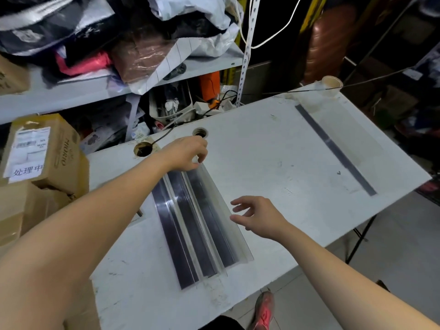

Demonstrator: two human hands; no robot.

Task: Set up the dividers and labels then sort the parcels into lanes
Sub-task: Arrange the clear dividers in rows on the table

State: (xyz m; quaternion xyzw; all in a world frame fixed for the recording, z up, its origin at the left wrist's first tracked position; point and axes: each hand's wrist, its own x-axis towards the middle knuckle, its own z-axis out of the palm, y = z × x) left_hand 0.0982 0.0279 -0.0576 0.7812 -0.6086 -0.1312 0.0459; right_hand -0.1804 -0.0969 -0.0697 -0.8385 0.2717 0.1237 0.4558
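Three clear L-shaped dividers [202, 225] with dark bases lie side by side on the white table [273, 167], left of its middle. My left hand [185, 152] pinches the far top end of the rightmost one. My right hand [258, 214] hovers just right of that stack with fingers spread, holding nothing. A fourth divider [333, 148] stands alone near the table's right edge. A roll of clear tape [331, 85] sits at the far right corner. Cardboard parcels [45, 153] are stacked to the left of the table.
Two round cable holes [142, 148] pierce the table's far left corner, one with a black cable. A shelf [100, 84] behind holds bagged parcels and clutter. Floor and my red shoe [264, 310] show below the near edge.
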